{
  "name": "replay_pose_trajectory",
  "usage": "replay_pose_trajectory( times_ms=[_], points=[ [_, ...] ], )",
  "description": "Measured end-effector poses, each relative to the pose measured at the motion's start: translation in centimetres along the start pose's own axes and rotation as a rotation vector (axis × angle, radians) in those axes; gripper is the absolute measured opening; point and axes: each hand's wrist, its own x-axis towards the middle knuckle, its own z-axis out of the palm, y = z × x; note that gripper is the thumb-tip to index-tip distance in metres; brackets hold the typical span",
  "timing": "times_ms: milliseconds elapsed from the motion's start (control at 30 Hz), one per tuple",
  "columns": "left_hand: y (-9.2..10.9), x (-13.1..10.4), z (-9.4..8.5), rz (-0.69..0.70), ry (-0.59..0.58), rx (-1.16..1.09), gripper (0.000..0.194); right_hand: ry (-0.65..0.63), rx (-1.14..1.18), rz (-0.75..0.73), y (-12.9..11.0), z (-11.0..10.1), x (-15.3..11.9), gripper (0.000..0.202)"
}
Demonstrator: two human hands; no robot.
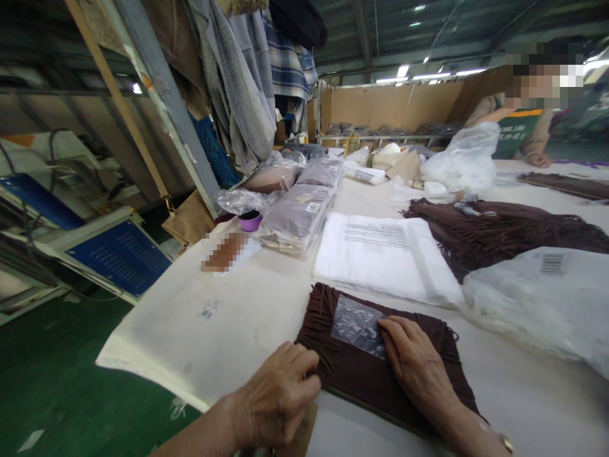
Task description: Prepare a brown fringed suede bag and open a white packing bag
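Where the pale surface [228,330] curves toward its near edge, a folded brown fringed cloth [375,374] lies flat, fringe along its far and left sides. Small clear plastic packet [358,325] sits on top of the cloth, near its far edge.

Right hand [419,368]: palm down, fingers together and flat, pressing on the cloth; fingertips touch the packet's right edge. Not gripping anything. Wristwatch just visible at frame bottom.

Left hand [278,397]: fingers curled loosely inward, knuckles up, resting at the cloth's left edge, touching the fringe there. Cannot tell whether anything is pinched inside the curl.

Beyond the cloth: stack of white plastic bags [380,254] with printed text, just past the fringe. To its right, a heap of loose brown fringed fabric [504,231] and a translucent bag [537,298] bearing a barcode label. To its left, stack of bagged grey-purple garments [299,219] and a small purple cup [250,221]. Two small barcode stickers [209,309] lie on bare surface at left.

Far right, another person in a green vest [516,130] stands at the same surface, well apart. Plaid garments [259,70] hang overhead at upper left.
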Motion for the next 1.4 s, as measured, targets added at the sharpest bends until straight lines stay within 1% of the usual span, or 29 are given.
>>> replay_pose_trajectory(
  times_ms=[67,167,333,400,433,500,533,567,600,633,700,733,767,867,967,1067,1133,1200,1267,1400],
  points=[
    [0.0,-0.2,-0.1,0.031,-0.047,0.022,0.019,0.001,-0.008,0.0,-0.1,0.0,0.0,0.025],
    [0.0,-0.2,-0.1,0.024,-0.094,0.053,0.016,0.003,-0.004,-0.003,-0.1,-0.1,0.0,0.024],
    [-0.2,-0.3,-0.2,0.041,-0.079,0.031,0.012,-0.002,-0.003,-0.004,-0.1,-0.1,0.1,0.023],
    [-0.4,-0.4,-0.5,0.043,-0.052,-0.059,0.012,-0.002,-0.011,-0.006,-0.1,-0.1,0.0,0.023],
    [-0.5,-0.5,-0.7,0.034,-0.018,-0.151,0.011,-0.002,-0.015,-0.004,-0.1,0.0,0.0,0.023],
    [-0.8,-0.5,-1.1,-0.034,0.077,-0.44,0.01,-0.001,-0.021,-0.005,-0.1,0.0,0.0,0.023],
    [-1.2,-0.4,-1.2,-0.111,0.138,-0.605,0.009,0.005,-0.023,-0.009,-0.1,0.1,0.0,0.023],
    [-1.6,-0.2,-1.2,-0.236,0.198,-0.73,0.007,0.013,-0.025,-0.017,-0.1,0.1,0.0,0.023],
    [-2.1,-0.1,-1.2,-0.396,0.25,-0.791,0.007,0.022,-0.026,-0.023,-0.1,0.1,0.0,0.024],
    [-2.8,0.1,-1.0,-0.563,0.29,-0.786,0.009,0.031,-0.025,-0.03,-0.1,0.1,0.0,0.024],
    [-4.4,0.5,-0.4,-0.849,0.324,-0.645,0.012,0.049,-0.019,-0.035,-0.1,0.1,0.0,0.024],
    [-5.1,0.6,-0.1,-0.937,0.315,-0.559,0.012,0.056,-0.016,-0.036,0.0,0.1,0.0,0.024],
    [-5.8,0.7,0.2,-0.982,0.3,-0.488,0.012,0.059,-0.012,-0.036,0.0,0.1,0.0,0.024],
    [-7.0,0.6,0.7,-1.005,0.248,-0.339,0.013,0.058,-0.002,-0.029,0.2,0.2,0.0,0.025],
    [-7.0,0.7,0.8,-1.02,0.202,-0.24,0.004,0.068,-0.008,-0.037,0.2,0.2,0.0,0.026],
    [-6.9,1.3,0.9,-1.045,0.173,-0.183,0.027,0.083,-0.026,-0.055,0.2,0.3,0.0,0.028],
    [-7.0,1.7,0.9,-1.034,0.158,-0.163,0.034,0.083,-0.029,-0.055,0.2,0.3,0.0,0.028],
    [-7.4,2.2,0.9,-1.031,0.145,-0.156,0.033,0.073,-0.023,-0.049,0.2,0.4,-0.1,0.027],
    [-8.1,2.5,0.9,-1.058,0.136,-0.159,0.031,0.064,-0.016,-0.045,0.3,0.4,-0.2,0.026],
    [-9.0,3.4,0.6,-1.095,0.115,-0.2,0.022,0.073,-0.015,-0.036,0.4,0.6,-0.3,0.025]
  ],
)
